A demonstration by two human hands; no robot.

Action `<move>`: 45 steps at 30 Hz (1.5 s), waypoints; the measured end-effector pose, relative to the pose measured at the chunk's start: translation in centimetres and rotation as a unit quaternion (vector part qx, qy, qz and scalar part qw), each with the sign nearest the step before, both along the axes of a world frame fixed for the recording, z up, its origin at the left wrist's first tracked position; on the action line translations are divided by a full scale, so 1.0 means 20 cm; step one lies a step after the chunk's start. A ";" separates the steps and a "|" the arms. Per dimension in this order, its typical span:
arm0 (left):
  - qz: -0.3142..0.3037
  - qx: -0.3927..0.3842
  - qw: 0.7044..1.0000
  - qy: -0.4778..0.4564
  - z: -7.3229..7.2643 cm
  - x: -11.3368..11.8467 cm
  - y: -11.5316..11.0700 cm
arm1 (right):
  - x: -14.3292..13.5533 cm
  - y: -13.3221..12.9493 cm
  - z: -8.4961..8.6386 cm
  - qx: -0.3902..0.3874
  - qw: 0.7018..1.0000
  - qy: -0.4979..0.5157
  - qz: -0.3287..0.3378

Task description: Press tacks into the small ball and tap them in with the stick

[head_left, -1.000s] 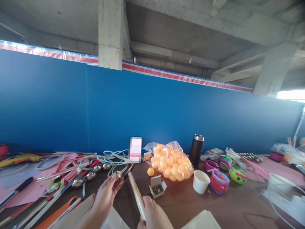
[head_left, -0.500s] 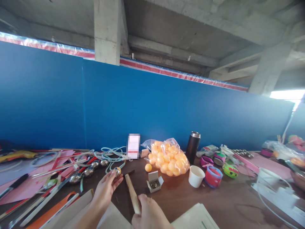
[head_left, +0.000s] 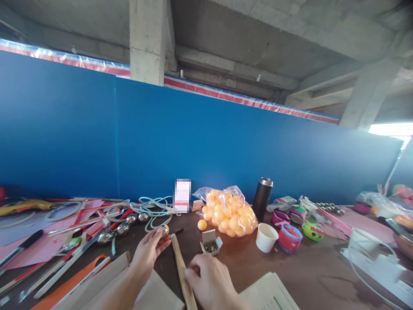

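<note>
My left hand [head_left: 149,252] grips a shiny metal ball [head_left: 164,230] between thumb and fingers, above the table at centre left. A hammer [head_left: 182,271] with a wooden handle lies just right of it, its dark head [head_left: 177,231] pointing away from me. Beside the handle is my right hand [head_left: 208,275], its fingers curled in and nothing visible in them; whether they still touch the wood is unclear. Just beyond it stands a small open box [head_left: 211,243] of tiny metal pieces. An orange ball [head_left: 201,224] rests behind the box.
A clear bag of orange balls [head_left: 227,215], a black flask [head_left: 262,199] and a white paper cup [head_left: 266,237] stand at the back. Colourful wrist bands [head_left: 289,238] are to the right. More metal balls [head_left: 122,229], tubing [head_left: 151,206] and strips crowd the left. Papers [head_left: 269,292] lie in front.
My right hand has let go of the hammer handle and moved up and right, towards the small box. The hammer now lies on the table. My left hand keeps the metal ball.
</note>
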State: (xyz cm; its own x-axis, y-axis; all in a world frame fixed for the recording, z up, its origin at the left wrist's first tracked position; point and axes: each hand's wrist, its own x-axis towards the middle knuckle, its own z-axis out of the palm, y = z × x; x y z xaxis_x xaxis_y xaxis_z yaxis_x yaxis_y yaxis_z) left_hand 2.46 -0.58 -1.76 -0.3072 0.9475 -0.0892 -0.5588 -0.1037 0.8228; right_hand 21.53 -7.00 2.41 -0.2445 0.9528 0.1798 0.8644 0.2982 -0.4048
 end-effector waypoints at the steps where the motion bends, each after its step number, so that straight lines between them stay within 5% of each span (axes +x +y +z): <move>1: -0.001 -0.003 1.000 0.004 0.00 0.00 0.00 | 0.03 0.03 0.01 0.021 1.000 0.008 -0.012; 8: -0.012 -0.010 0.999 0.034 0.03 0.01 -0.02 | 0.28 0.23 0.03 0.061 0.988 0.019 -0.138; 16: -0.011 -0.020 0.999 0.039 0.06 0.03 -0.04 | 0.26 0.23 -0.05 0.046 0.993 -0.016 -0.107; 33: -0.050 -0.034 0.995 0.085 0.05 0.04 -0.03 | 0.26 0.37 -0.13 -0.037 0.981 0.074 -0.173; 45: -0.067 -0.028 0.994 0.079 0.01 0.04 -0.02 | 0.21 0.33 -0.09 0.072 0.971 0.202 -0.108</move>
